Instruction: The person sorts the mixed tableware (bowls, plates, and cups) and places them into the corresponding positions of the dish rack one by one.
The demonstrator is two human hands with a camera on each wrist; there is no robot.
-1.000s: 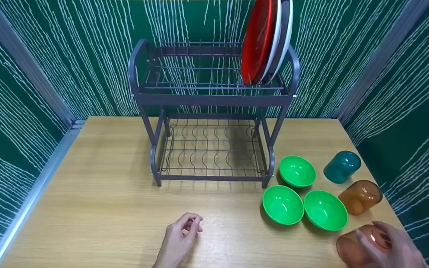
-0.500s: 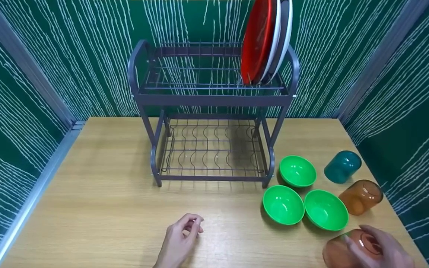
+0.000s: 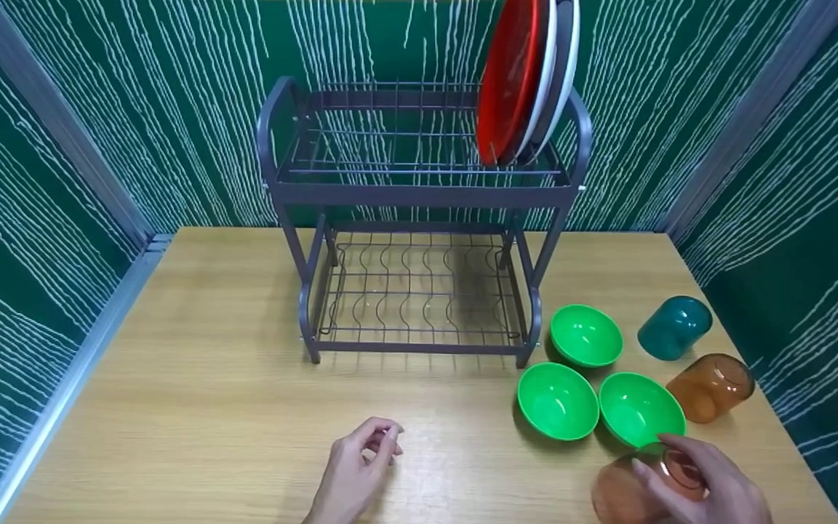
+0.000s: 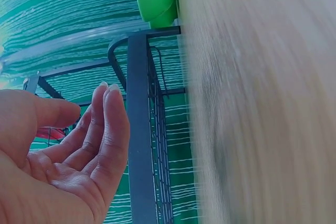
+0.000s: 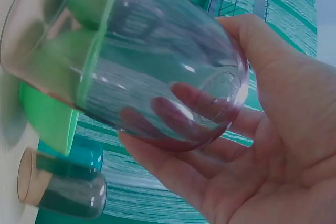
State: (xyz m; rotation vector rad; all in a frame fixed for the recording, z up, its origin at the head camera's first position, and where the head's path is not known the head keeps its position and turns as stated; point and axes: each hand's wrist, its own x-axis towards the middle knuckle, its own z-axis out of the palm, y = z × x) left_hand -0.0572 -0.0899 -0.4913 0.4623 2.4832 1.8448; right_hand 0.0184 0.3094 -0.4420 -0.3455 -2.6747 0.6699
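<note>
My right hand (image 3: 717, 484) grips a clear pinkish-orange tumbler (image 3: 623, 489) near its base at the front right of the table. In the right wrist view the tumbler (image 5: 168, 61) is mouth-down and tilted, with thumb and fingers wrapped about the base end. Just beyond it are three green bowls (image 3: 557, 402) with their openings up. Low over the table's front middle, my left hand (image 3: 357, 469) holds nothing. Its fingers are loosely bent, and the left wrist view shows a gap between the thumb and fingers (image 4: 113, 135).
A two-tier dark metal dish rack (image 3: 426, 195) stands at the back middle. Upright in its top right are a red plate (image 3: 510, 87) and other plates. An amber tumbler (image 3: 713, 388) and a teal tumbler (image 3: 673, 327) stand upside down along the right side of the table (image 3: 172, 407).
My right hand has carried the pinkish tumbler leftward, toward the front of the green bowls. The left hand has stayed in place. The head view has shifted slightly.
</note>
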